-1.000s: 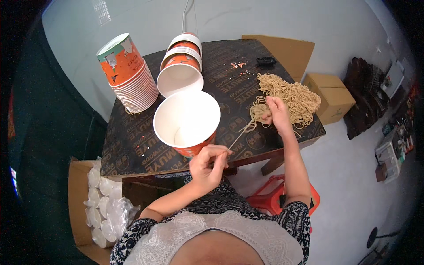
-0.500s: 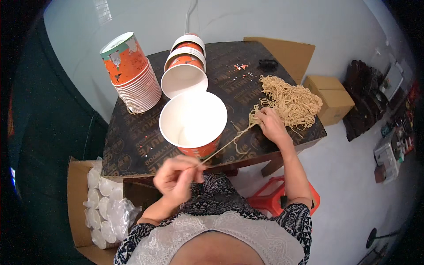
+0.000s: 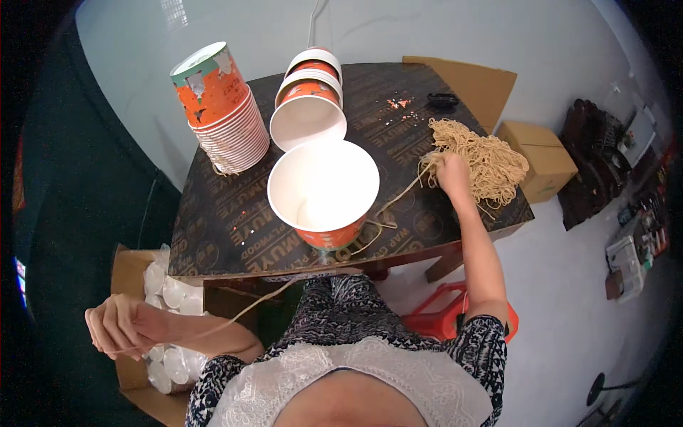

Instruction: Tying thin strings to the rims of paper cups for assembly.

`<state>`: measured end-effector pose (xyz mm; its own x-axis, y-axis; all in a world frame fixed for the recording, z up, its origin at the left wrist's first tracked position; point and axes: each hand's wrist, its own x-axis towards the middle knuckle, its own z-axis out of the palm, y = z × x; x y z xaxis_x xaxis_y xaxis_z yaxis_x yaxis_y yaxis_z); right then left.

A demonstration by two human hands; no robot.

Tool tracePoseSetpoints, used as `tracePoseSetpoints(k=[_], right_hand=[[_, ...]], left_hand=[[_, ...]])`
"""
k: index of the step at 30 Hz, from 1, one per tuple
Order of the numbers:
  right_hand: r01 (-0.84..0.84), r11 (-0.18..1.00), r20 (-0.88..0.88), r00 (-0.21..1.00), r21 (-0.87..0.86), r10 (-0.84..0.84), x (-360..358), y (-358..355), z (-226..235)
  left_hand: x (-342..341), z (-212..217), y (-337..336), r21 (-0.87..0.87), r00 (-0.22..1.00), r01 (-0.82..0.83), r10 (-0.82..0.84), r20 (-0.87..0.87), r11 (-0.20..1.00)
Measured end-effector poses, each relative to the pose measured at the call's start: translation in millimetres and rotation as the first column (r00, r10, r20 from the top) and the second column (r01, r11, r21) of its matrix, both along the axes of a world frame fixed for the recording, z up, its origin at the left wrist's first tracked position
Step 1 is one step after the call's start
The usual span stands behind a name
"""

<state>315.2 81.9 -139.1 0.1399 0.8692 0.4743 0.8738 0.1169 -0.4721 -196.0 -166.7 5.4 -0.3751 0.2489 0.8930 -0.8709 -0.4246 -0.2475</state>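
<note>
Out at the far left, over the cardboard box, my left hand (image 3: 128, 324) is closed on a length of beige cord (image 3: 260, 300). The cord runs slack from it past the table edge and up to the heap. My right hand (image 3: 454, 176) is closed at the left side of the tangled heap of cord (image 3: 491, 160); its fingertips are partly hidden. Between the hands a large white-lined paper bucket (image 3: 324, 188) stands upright near the table's front edge, with some cord beside its base. Orange and green print covers its outside.
A tall stack of upturned paper buckets (image 3: 226, 117) stands at the left of the dark table (image 3: 235, 252). More buckets (image 3: 309, 121) lie on their sides behind the upright one. A cardboard box (image 3: 131, 277) holds white round lids. A red stool (image 3: 434, 320) is below.
My left hand has swung far left and down, drawing cord out past the table edge. My right hand has moved slightly up and right, further onto the heap.
</note>
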Motion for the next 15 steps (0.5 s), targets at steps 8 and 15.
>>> tracePoseSetpoints(k=[8,15], right_hand=[[0.033,0.985,0.064,0.997,0.167,-0.044,-27.4,-29.7,45.9],[-0.425,0.771,-0.216,0.793,0.475,0.57,-97.0,-148.8,100.0]], left_hand=[[40.2,-23.6,8.7,-0.194,0.983,0.08,-0.046,0.175,0.978],[138.6,-29.1,33.5,0.003,0.143,-0.813,0.204,-0.968,0.582]])
